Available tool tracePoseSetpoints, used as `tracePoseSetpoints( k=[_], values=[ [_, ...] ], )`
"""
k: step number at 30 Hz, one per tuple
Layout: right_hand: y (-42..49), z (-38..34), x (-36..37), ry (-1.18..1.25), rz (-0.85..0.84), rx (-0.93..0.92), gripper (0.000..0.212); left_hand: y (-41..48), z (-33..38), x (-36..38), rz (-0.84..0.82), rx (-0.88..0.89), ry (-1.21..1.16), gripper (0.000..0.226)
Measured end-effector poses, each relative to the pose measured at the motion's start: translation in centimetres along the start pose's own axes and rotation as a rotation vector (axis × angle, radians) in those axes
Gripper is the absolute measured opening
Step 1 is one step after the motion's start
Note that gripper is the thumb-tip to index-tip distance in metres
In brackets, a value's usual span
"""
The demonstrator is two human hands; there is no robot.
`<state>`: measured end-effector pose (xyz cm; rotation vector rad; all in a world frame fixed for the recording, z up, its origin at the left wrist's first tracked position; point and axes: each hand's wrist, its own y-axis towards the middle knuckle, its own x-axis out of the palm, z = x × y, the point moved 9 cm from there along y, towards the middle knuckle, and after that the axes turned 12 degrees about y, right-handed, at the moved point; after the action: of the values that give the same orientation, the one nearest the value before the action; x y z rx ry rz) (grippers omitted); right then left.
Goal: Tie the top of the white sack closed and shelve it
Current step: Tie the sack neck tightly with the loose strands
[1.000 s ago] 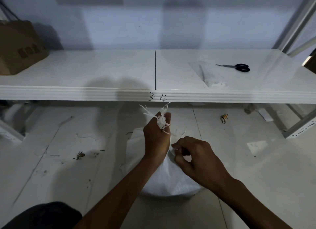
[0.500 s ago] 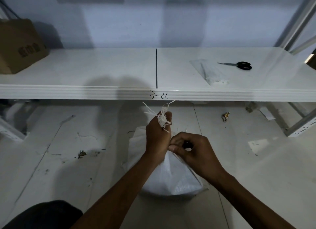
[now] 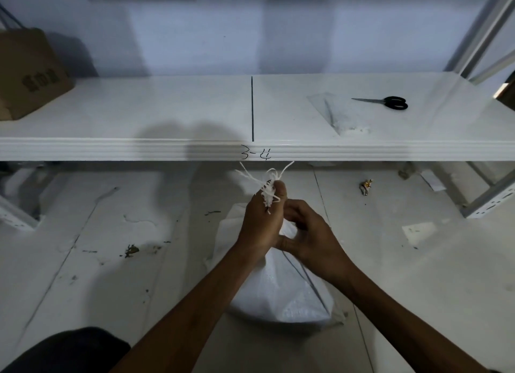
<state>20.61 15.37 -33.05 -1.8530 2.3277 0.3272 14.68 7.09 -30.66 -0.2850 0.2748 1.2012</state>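
The white woven sack (image 3: 281,294) stands on the floor below the white shelf (image 3: 167,146). My left hand (image 3: 260,222) grips its bunched neck in a fist, with frayed white threads (image 3: 267,183) sticking out above the fingers. My right hand (image 3: 309,238) presses against the left one at the neck, fingers curled; what it pinches is hidden. A thin dark line (image 3: 303,275) runs down the sack below my right hand. The sack's lower half shows between my forearms.
Black-handled scissors (image 3: 390,102) and a clear plastic bag (image 3: 338,116) lie on the shelf's right half. A brown cardboard box (image 3: 26,74) sits at its left end. Shelf uprights (image 3: 490,202) stand at right. Small litter dots the floor.
My right hand has moved up and left from the sack's side until it touches my left hand at the neck. The left hand keeps its grip.
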Motion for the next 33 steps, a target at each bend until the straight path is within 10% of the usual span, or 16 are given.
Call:
tracePoseSetpoints(
  k=[13,25,33],
  values=[
    [-0.4,0.2,0.2,-0.103,-0.002,0.143,0.064,-0.4,-0.4,3.3,-0.439,-0.177,-0.311,0.08],
    [-0.8,0.4,0.3,-0.203,0.066,0.159,0.088,-0.5,-1.2,3.5,-0.393,-0.242,-0.445,0.128],
    [-1.1,0.8,0.3,-0.124,0.126,0.142,0.092,-0.6,-0.6,2.8,-0.29,-0.246,-0.396,0.084]
  ],
)
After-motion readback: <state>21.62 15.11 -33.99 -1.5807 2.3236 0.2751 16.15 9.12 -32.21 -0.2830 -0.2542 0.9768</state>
